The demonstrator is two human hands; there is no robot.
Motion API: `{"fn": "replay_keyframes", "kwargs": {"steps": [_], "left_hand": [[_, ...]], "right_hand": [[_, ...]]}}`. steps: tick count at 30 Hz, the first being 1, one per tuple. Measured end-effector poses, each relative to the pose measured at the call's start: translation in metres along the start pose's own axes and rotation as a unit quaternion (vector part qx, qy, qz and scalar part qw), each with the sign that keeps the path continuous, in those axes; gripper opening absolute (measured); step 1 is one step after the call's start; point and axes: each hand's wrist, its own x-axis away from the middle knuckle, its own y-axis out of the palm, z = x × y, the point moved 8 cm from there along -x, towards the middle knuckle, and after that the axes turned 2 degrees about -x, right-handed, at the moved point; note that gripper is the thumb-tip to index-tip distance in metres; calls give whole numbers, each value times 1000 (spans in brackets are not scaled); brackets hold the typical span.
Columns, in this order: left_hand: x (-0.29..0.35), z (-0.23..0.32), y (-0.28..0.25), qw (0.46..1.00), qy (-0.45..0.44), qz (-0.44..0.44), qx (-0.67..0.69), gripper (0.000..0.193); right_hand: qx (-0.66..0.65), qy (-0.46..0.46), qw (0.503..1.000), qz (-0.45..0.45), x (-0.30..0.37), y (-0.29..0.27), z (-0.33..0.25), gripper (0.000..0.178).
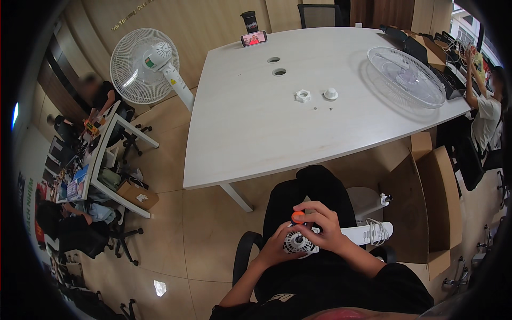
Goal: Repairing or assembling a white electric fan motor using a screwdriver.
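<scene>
In my lap is a white fan motor head [299, 242] with a slotted round housing and a dark shaft in its middle. My left hand [273, 249] is wrapped round its left and near side. My right hand [329, 228] curls over the far side, its fingers closed on an orange-handled tool [298, 217], which looks like a screwdriver seen end-on; its tip is hidden. A white fan stem [354, 235] reaches to the right from behind my right wrist, with a coiled white cable [378, 232] on it.
On the white table [240, 133] lie a white ring nut [302, 96], a white knob [330, 94], two small screws [315, 109], a fan guard [408, 77] and a phone [254, 38]. An open cardboard box [408, 208] stands right. An assembled fan [143, 66] stands left; people sit both sides.
</scene>
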Motion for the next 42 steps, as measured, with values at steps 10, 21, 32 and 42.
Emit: {"fn": "replay_keyframes", "kwargs": {"steps": [10,21,32,42], "left_hand": [[-1,1,-1,1000,-4,-1,-16,80],[0,-8,4,1000,-5,-8,-8,81],[-3,1,-1,1000,-21,-8,-15,82],[-3,-4,4,1000,-11,-17,-8,83]], "right_hand": [[8,-26,999,34,-2,-6,-1,28],[-1,-16,1000,20,-5,-6,-4,32],[-3,0,1000,31,6,-3,10,33],[-5,2,1000,-5,0,-6,3,41]]}}
